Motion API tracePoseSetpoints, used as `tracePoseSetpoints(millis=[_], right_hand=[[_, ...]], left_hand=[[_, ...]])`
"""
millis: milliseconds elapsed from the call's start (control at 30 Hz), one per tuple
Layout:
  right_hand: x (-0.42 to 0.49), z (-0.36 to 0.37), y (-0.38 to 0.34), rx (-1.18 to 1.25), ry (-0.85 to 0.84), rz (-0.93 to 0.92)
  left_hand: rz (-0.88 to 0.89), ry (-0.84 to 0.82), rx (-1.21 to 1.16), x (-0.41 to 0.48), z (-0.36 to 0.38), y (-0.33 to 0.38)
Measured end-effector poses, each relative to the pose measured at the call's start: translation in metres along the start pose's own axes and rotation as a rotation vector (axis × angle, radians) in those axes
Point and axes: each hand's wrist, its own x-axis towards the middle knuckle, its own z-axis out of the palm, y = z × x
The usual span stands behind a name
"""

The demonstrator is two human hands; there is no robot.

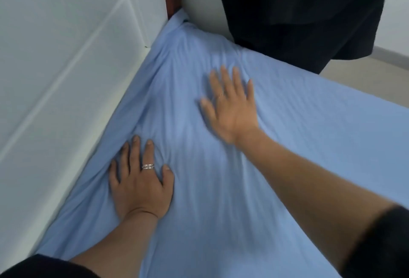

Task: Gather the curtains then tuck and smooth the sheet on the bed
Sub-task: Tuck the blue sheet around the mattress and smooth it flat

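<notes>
With both your left hand (139,186) and right hand (230,109) pressing flat, fingers spread, the sheet (287,156) could bunch if pushed unevenly

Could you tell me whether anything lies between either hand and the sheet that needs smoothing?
Nothing visible does: the left hand and the right hand both lie flat, fingers spread, directly on the blue sheet.

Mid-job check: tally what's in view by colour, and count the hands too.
Light blue: 1, the light blue fabric sheet
White: 1, the white padded wall panel
Black: 1, the black hanging garment
Silver: 1, the silver ring
Bare hands: 2, left hand and right hand, both flat on the sheet
Total: 6
</notes>
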Motion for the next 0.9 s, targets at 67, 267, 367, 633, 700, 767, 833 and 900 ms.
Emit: tracePoseSetpoints(millis=[67,267,367,633,700,767,833,900], right_hand=[[-0.062,0.011,0.003,-0.072,-0.078,-0.28],[0.027,-0.01,0.121,-0.197,-0.159,-0.079],[0.04,-0.025,0.124,0.003,-0.049,-0.02],[-0.081,0.0,0.172,-0.135,-0.145,-0.139],[-0.058,0.002,0.182,-0.132,-0.147,-0.074],[-0.026,0.001,0.188,-0.101,-0.134,0.016],[0.004,0.001,0.201,-0.096,-0.104,0.09],[0.03,-0.011,0.212,-0.07,-0.148,0.228]], left_hand=[[-0.004,0.008,-0.004,-0.002,-0.002,-0.001],[-0.008,0.02,0.0,-0.002,0.002,-0.001],[-0.001,0.029,-0.022,-0.001,0.001,0.0],[-0.009,0.008,-0.016,-0.003,-0.001,0.001],[-0.012,0.02,-0.006,-0.004,0.0,0.001],[-0.012,0.022,-0.019,-0.003,0.0,0.0],[-0.013,0.034,-0.026,-0.003,0.001,0.0],[-0.016,0.045,-0.026,-0.003,0.002,0.001]])
